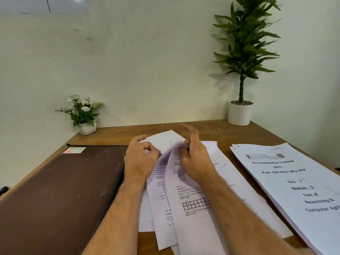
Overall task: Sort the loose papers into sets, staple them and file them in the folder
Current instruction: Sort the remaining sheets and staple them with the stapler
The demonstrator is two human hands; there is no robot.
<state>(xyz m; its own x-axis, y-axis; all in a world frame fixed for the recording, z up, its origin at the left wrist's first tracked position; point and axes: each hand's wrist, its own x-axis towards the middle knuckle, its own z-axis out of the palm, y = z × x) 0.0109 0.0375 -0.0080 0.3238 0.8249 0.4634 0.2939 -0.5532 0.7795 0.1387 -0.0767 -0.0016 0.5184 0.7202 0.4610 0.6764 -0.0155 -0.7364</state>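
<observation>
Wooden surface [207, 128] is covered left by a closed brown folder [60, 190], right by a stacked paper set [298, 183] with a printed title page. Loose papers [185, 214] are fanned between them, just beside the folder. Upper sheet edges are pinched by right hand [195, 162], other fingers straight. Left hand [139, 161] grip is curled, thumb to forefinger; whether paper is held cannot be told.

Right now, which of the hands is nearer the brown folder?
Left. The left hand hovers just beside the brown folder, at its right edge, pinching a sheet. The right hand is farther right, over the loose papers.
</observation>
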